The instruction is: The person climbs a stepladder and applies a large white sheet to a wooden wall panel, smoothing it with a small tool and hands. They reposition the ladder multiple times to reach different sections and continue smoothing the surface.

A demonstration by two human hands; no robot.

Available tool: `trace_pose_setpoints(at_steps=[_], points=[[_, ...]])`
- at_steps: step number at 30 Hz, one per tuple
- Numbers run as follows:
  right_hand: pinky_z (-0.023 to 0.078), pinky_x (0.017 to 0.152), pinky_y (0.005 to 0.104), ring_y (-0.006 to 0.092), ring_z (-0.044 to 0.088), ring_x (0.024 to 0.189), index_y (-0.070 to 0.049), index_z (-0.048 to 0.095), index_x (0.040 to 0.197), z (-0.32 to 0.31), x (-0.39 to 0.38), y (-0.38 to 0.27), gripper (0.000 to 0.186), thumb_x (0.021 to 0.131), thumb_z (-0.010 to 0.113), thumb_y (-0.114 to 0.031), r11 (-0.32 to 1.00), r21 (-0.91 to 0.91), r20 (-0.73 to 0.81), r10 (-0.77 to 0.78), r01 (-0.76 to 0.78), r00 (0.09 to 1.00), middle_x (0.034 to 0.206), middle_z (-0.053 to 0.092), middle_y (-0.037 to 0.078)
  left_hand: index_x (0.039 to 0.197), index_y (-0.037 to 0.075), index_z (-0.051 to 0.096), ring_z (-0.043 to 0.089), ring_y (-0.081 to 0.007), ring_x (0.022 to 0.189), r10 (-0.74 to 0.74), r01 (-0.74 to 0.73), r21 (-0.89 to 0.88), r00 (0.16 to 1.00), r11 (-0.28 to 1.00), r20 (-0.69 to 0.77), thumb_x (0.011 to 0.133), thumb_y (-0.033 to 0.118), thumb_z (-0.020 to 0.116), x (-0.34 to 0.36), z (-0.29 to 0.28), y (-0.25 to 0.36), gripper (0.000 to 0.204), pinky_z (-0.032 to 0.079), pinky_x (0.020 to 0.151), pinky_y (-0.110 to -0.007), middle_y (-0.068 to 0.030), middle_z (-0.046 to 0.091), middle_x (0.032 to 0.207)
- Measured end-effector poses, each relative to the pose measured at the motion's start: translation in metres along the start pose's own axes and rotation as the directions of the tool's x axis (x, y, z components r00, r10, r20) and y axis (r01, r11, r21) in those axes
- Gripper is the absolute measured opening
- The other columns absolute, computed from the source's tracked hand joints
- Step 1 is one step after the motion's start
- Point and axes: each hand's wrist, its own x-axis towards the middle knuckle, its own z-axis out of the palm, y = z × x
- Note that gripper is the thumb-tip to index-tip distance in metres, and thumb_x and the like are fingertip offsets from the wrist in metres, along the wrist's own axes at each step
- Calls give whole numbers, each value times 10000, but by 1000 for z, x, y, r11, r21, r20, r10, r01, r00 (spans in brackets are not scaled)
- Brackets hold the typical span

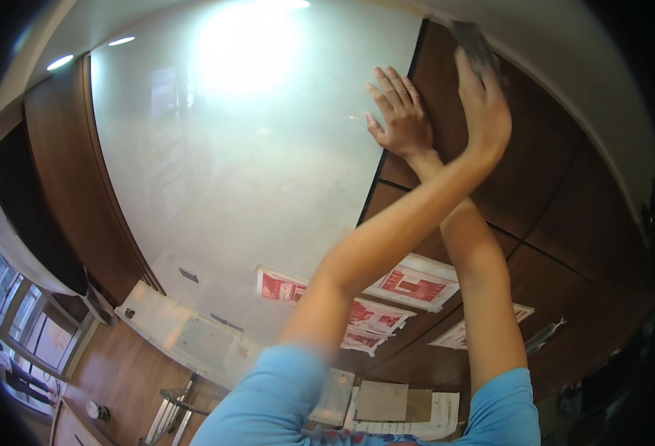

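Note:
My forearms cross in front of me, the left one passing over the right. My left hand (486,104) reaches to the upper right with its fingers wrapped round a dark grey flat tool (473,43). Blur hides what kind of tool it is. It is at the top edge of the brown wood panel (543,171), where the panel meets the pale ceiling. My right hand (399,115) lies with fingers spread on the glossy white panel (253,163), beside the black strip (417,48) between the white and brown panels. Nothing is in that hand.
Red-and-white printed sheets (417,284) are stuck low on the wall. A metal ladder (170,412) stands on the wood floor (119,364) at lower left, near a small can (98,410). Cardboard pieces (382,401) lie below me. Windows (37,320) are at far left.

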Motion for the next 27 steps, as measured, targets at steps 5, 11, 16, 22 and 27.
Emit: trace_pose_setpoints(at_steps=[5, 11, 16, 22, 27], points=[[288, 1245, 475, 280, 361, 1508, -120, 582, 1403, 0, -2, -6, 527, 924, 623, -337, 999, -32, 13, 32, -32, 999, 1593, 436, 113, 1424, -71, 454, 641, -348, 1010, 208, -406, 348, 850, 845, 485, 987, -43, 461, -119, -84, 89, 438, 527, 882, -395, -229, 614, 1193], [238, 1266, 489, 287, 288, 1542, -138, 499, 1478, -3, -2, -12, 590, 934, 630, -323, 999, -36, 44, 38, -37, 998, 1633, 372, 110, 1462, -65, 423, 616, -300, 1240, -362, 351, 656, 924, 668, -127, 1092, 124, 395, -313, -255, 198, 417, 474, 1070, -409, -213, 594, 1378], [225, 1249, 544, 352, 298, 1532, -102, 457, 1512, -20, -66, -125, 602, 953, 639, -229, 950, 284, 170, 82, -128, 982, 1636, 353, 178, 1313, -45, 558, 654, -425, 1043, -304, 563, 817, 762, -126, -572, 996, 111, 510, -542, -357, 334, 357, 496, 917, -457, -295, 657, 1097], [479, 1042, 411, 315, 608, 1226, 3, 621, 1313, -165, -311, -406, 548, 882, 771, -301, 81, 576, 693, -577, -813, 433, 1278, 650, 211, 1158, 29, 629, 675, -419, 943, -660, 644, 642, 272, -416, -701, 936, 155, 531, -697, -326, 467, 274, 520, 828, -492, -257, 671, 984], [532, 990, 386, 274, 675, 1148, 1, 585, 1379, -294, -413, -510, 563, 954, 729, -340, -27, 250, 582, -794, -968, 172, 1282, 687, 197, 1221, 48, 640, 651, -461, 1056, -825, 642, 694, 165, -326, -540, 939, 159, 539, -692, -299, 483, 319, 512, 915, -511, -272, 675, 1142]])
